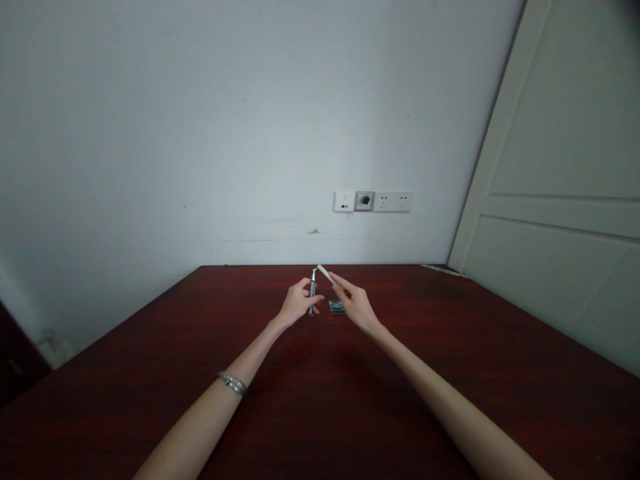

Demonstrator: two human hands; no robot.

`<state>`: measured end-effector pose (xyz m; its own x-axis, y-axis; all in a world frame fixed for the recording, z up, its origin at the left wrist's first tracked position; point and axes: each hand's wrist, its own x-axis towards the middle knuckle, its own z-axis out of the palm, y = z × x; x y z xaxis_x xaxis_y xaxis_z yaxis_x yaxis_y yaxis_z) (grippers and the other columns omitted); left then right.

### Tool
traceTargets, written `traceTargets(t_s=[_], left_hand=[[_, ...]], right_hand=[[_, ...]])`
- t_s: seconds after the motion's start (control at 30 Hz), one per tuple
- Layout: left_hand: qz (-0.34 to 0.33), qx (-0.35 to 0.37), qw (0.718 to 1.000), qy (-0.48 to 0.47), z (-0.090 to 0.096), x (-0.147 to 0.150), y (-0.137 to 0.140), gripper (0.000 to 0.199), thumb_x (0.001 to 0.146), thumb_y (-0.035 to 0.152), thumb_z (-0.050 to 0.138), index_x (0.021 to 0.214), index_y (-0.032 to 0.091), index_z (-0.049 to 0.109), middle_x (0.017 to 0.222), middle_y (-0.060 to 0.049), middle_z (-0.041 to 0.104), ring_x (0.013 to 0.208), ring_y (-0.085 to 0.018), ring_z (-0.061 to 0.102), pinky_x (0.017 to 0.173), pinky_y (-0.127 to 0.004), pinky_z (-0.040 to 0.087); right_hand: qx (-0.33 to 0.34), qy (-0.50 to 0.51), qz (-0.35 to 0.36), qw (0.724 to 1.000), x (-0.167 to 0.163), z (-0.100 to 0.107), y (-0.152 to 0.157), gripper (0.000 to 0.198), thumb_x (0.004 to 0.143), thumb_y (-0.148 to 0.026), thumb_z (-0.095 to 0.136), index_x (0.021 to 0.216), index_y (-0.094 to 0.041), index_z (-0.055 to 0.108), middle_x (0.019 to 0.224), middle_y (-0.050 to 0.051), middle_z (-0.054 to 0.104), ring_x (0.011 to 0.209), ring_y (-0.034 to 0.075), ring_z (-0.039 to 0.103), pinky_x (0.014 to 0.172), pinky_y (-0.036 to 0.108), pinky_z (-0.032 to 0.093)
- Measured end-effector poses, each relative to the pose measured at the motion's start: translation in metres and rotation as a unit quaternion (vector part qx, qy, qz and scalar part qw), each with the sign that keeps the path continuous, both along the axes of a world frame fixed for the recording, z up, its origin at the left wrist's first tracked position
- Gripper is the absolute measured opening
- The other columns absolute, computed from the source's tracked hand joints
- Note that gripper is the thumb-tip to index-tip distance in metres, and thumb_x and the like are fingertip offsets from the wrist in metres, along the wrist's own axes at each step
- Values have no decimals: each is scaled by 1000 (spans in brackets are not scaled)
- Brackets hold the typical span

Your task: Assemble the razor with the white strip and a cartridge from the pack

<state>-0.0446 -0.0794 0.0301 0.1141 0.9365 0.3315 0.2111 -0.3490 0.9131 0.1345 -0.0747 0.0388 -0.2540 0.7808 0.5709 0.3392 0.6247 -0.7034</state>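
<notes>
My left hand (299, 302) is closed around a slim silver-and-dark handle (313, 287), held nearly upright with its thin metal tip bent at the top. My right hand (356, 305) grips a slender white stick (326, 273) between thumb and fingers. The stick slants up to the left, and its far end comes close to the metal tip; whether they touch I cannot tell. Just left of my right hand, a small clear case (337, 307) with green and dark contents lies on the table, its right side partly covered by that hand.
The dark red wooden table (300, 413) reaches back to a pale wall (270, 133). Sockets (393, 201) and switch plates sit on the wall. A white panelled door (560, 200) stands at the right, with a thin strip (444, 271) near the table's back right corner.
</notes>
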Motion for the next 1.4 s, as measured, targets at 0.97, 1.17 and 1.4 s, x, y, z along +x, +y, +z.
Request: traceTargets(t_s=[0.97, 1.17, 1.4], left_hand=[[-139, -176, 968, -111, 17, 5, -11, 31, 75, 37, 58, 91, 16, 41, 66, -9, 66, 48, -20, 64, 42, -27, 49], [-142, -162, 970, -114, 15, 1, -8, 30, 75, 35, 57, 91, 16, 40, 66, -9, 65, 49, -21, 64, 41, -26, 49], [-139, -155, 972, -106, 12, 1, -7, 29, 76, 35, 56, 92, 17, 40, 65, -8, 65, 50, -22, 64, 42, -28, 50]], right_hand=[[63, -122, 58, 989, 21, 43, 42, 36, 81, -42, 50, 107, -22, 66, 76, 2, 69, 62, 14, 51, 60, 23, 39], [44, -145, 54, 987, 38, 43, 56, 39, 80, -44, 50, 105, -19, 67, 64, 0, 64, 56, 12, 48, 55, 22, 36], [59, -129, 62, 988, 27, 51, 54, 41, 81, -47, 49, 105, -19, 68, 60, -1, 59, 53, 10, 43, 52, 21, 32]])
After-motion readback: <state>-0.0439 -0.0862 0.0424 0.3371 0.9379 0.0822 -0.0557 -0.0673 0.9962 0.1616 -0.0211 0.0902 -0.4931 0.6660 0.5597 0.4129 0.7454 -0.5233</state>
